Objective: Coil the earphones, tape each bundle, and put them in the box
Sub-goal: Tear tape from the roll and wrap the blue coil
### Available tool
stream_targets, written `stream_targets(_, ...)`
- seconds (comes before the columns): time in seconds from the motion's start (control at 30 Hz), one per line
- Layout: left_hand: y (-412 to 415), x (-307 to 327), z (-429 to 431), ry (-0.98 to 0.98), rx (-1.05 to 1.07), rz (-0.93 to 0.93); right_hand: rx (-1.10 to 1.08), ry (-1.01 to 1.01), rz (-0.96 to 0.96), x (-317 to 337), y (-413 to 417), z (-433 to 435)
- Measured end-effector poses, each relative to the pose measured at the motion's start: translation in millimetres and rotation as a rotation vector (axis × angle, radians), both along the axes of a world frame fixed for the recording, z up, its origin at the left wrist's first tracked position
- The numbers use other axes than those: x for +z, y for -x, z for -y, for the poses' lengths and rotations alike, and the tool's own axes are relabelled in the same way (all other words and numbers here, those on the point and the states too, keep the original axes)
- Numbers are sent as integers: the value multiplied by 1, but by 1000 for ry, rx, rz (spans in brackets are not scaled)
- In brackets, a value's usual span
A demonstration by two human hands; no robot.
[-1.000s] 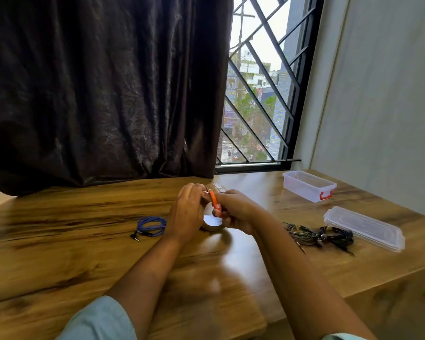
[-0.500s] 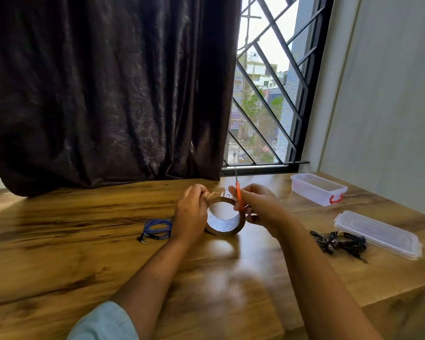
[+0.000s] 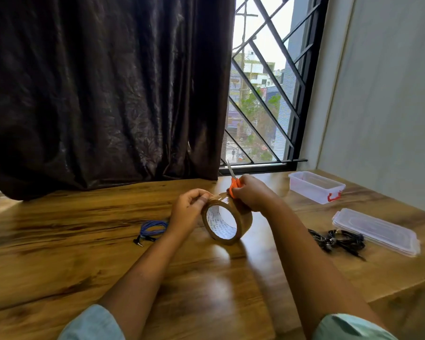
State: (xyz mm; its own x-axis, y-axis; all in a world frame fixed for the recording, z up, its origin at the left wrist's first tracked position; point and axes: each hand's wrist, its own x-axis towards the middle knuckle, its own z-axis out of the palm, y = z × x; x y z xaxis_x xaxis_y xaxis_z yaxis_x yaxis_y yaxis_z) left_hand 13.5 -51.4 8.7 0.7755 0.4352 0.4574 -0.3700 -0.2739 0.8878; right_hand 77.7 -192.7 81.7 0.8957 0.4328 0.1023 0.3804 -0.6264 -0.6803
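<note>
Hands meet at tape roll (image 3: 227, 220), upright at centre, hole toward camera: L hand (image 3: 190, 209) pinches the loose end at its top, R hand (image 3: 252, 192) behind grips scissors (image 3: 234, 182), blades pointing up and away. Blue earphones (image 3: 153, 228), coiled, lie on worktop (image 3: 59, 241) just left of L hand; black earphones (image 3: 339, 240) and box (image 3: 315, 186) sit to the right. Whether R fingers also steady the roll: can't tell.

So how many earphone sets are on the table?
2 clearly: a coiled blue earphone set left of the left hand; a tangled black earphone pile beside the clear plastic lid, possibly holding several.
</note>
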Motion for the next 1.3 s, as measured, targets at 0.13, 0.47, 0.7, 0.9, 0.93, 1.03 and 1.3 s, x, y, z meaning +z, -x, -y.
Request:
stream_targets(0.13, 2, 3, 3, 76, -57, -16, 24, -115, -43, -9, 5, 9)
stream_targets(0.47, 9, 16, 4, -130, -55, 5, 98, -200, 77, -20, 14, 25)
stream_targets(0.7, 4, 12, -2, -388, 101, 117, 164, -248, 205, -28, 20, 25)
stream_targets(0.9, -2, 3, 2, -524, 327, 183, 161, -373, 296, -45, 25, 16)
stream_targets(0.93, -3, 2, 1, -499, 362, 175, 165, -388, 299, -50, 27, 14)
stream_targets(1.03, -6, -2, -3, -325, 408, 112, 148, -419, 338, -62, 31, 10)
stream_targets(1.3, -12, -6, -6, 31, 333, 54, 171, -343, 347, -74, 29, 11)
